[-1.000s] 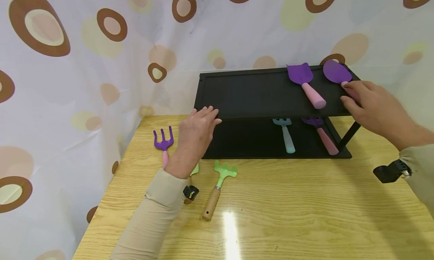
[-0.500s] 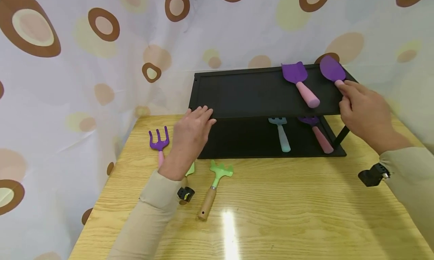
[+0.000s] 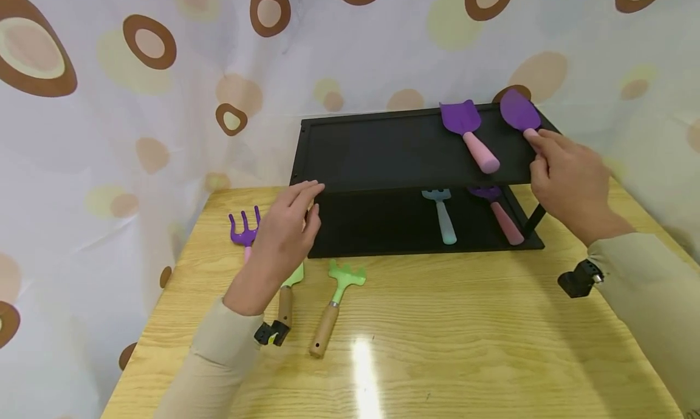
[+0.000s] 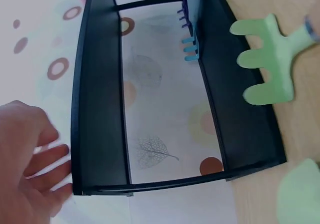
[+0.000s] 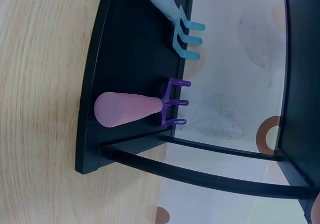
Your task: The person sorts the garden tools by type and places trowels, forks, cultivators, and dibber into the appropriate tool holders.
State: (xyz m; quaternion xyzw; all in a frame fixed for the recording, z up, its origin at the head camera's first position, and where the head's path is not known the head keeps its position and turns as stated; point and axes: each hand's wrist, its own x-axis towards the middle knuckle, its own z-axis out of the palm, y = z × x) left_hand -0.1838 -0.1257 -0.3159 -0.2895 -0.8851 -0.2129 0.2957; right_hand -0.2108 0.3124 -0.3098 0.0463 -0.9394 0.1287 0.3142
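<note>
My right hand [image 3: 574, 182] pinches the pink handle of a purple round-bladed trowel [image 3: 519, 109], which lies at the right end of the black rack's top shelf [image 3: 377, 152]. To its left on that shelf lies a purple square-bladed shovel [image 3: 462, 118] with a pink handle. At the shelf's front left corner is my left hand [image 3: 284, 231], fingers loosely extended and holding nothing; in the left wrist view the fingertips are right at the shelf edge. On the lower shelf lie a blue hand rake [image 3: 445, 221] and a purple hand rake [image 5: 135, 107] with a pink handle.
On the wooden table [image 3: 437, 322], in front of the rack, lie a green hand rake [image 3: 328, 322] and a green-bladed tool [image 3: 285, 303], both wooden-handled. A purple hand fork [image 3: 244, 232] lies left, partly behind my left hand. A patterned curtain [image 3: 350, 48] hangs behind the rack.
The head view has turned slightly right. My left hand has drawn back toward me from the shelf corner. My right fingers have closed more firmly on the trowel's handle.
</note>
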